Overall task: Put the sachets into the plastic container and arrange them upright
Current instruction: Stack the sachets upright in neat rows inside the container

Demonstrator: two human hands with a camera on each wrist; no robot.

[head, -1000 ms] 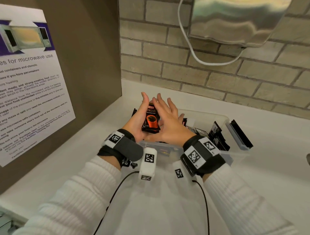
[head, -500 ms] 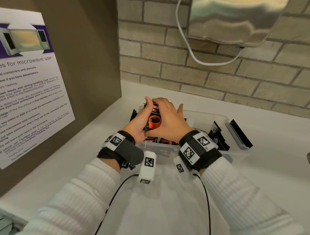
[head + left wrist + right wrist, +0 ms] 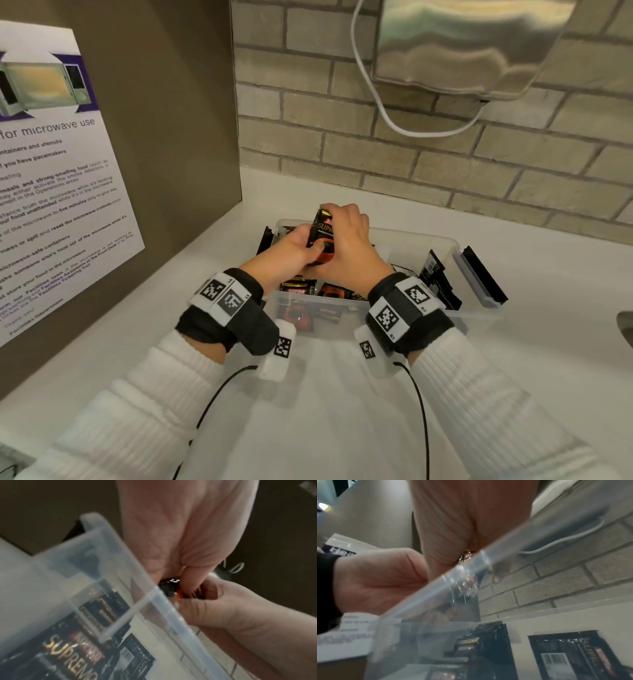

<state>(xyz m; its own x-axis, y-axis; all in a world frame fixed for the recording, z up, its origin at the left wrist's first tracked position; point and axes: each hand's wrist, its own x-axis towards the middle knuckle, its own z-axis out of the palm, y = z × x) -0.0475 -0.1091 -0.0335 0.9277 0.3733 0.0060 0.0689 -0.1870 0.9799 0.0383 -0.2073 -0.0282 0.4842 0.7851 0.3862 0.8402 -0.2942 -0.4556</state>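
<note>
Both hands, left hand [image 3: 291, 248] and right hand [image 3: 346, 246], clamp a small stack of glossy black-and-orange foil sachets [image 3: 322, 233] upright over the clear plastic container [image 3: 455, 246] below: light, floppy, likely slippery, so grip flat faces mid-height.

The plastic container [image 3: 455, 245] is the landmark: above its left end, the right hand [image 3: 346, 245] and left hand [image 3: 286, 248] cover most of the held sachets [image 3: 322, 228], so their number is unreadable. The poster [image 3: 51, 192], left of it, is cut off.
</note>
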